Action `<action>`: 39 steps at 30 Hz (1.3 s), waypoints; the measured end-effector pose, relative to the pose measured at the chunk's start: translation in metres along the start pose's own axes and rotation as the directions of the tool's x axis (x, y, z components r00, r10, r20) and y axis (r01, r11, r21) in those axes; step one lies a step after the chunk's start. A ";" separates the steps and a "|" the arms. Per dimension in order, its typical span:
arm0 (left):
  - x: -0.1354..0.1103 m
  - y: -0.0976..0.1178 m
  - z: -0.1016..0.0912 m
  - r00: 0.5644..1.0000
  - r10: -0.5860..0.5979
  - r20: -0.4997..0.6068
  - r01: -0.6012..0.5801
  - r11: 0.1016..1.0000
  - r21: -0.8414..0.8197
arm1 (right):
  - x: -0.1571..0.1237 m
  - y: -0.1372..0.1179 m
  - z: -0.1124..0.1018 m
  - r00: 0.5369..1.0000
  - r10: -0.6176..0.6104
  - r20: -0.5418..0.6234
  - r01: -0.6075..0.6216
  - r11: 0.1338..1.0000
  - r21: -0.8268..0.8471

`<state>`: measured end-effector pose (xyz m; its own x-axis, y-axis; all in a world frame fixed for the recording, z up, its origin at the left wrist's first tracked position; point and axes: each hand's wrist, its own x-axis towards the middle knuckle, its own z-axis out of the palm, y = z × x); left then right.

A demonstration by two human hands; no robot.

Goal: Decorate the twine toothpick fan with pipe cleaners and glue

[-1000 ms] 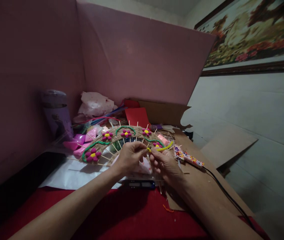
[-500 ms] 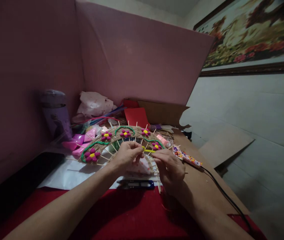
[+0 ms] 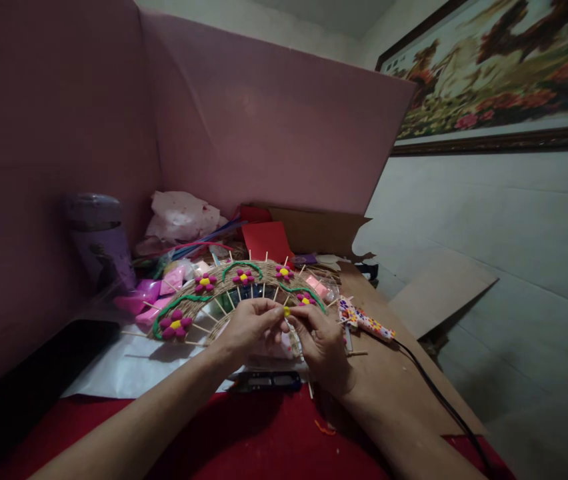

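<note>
A half-round woven jute fan (image 3: 224, 283) on wooden sticks lies on white paper (image 3: 129, 363), decorated with pink-and-yellow flowers and green stems. My left hand (image 3: 249, 327) and my right hand (image 3: 319, 340) meet over its near edge. Both pinch a small yellow pipe-cleaner piece (image 3: 287, 311) between their fingertips, rolled up tight. My forearms rest over the red cloth (image 3: 244, 440).
Small snips (image 3: 264, 381) lie just below my hands. A spotted glue gun (image 3: 367, 321) with a black cord rests at right on cardboard (image 3: 394, 373). A purple tumbler (image 3: 99, 243), pink wrappers and crumpled paper crowd the back left. Pink board walls enclose the back.
The yellow pipe cleaner, long and sticking out right a second ago, is now curled into a small lump between my fingertips. My hands drew closer together; the view shifted slightly.
</note>
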<state>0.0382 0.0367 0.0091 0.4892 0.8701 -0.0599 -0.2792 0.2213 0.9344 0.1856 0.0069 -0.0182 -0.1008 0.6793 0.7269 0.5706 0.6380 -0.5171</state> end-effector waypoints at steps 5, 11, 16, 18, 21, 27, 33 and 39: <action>-0.001 0.002 0.000 0.998 0.063 0.006 -0.063 0.991 0.122 | -0.001 0.001 0.001 0.998 -0.040 0.044 0.040 0.999 0.013; 0.001 -0.003 -0.001 0.997 0.054 -0.058 -0.047 0.993 0.113 | 0.000 0.000 0.000 0.995 -0.071 0.074 0.070 0.997 0.011; -0.001 -0.003 0.001 0.998 0.028 -0.050 -0.025 0.998 0.058 | -0.001 0.000 0.001 0.998 -0.051 0.036 0.051 0.999 0.018; -0.001 -0.002 0.001 0.998 0.015 -0.056 -0.012 0.998 0.060 | -0.001 0.001 0.002 0.998 -0.056 0.039 0.055 0.998 0.028; 0.001 -0.002 0.000 0.995 0.065 -0.081 -0.057 0.994 0.099 | 0.000 0.001 0.003 0.997 -0.065 0.050 0.064 0.998 0.018; 0.003 0.000 -0.001 0.989 0.098 -0.110 -0.081 0.985 0.154 | 0.001 0.003 0.003 0.998 -0.039 0.057 0.042 0.997 -0.064; 0.010 -0.005 -0.009 0.966 0.195 -0.170 -0.140 0.947 0.289 | 0.002 0.003 0.000 0.991 -0.058 0.118 0.079 0.979 -0.190; 0.009 -0.002 -0.015 0.936 0.313 -0.163 -0.164 0.794 0.586 | 0.009 0.003 -0.006 0.957 -0.119 0.265 0.207 0.919 -0.335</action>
<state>0.0308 0.0505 0.0011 0.2356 0.9551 0.1794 0.1824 -0.2247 0.9572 0.1910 0.0131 -0.0105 -0.3809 0.6700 0.6372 0.7764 0.6060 -0.1731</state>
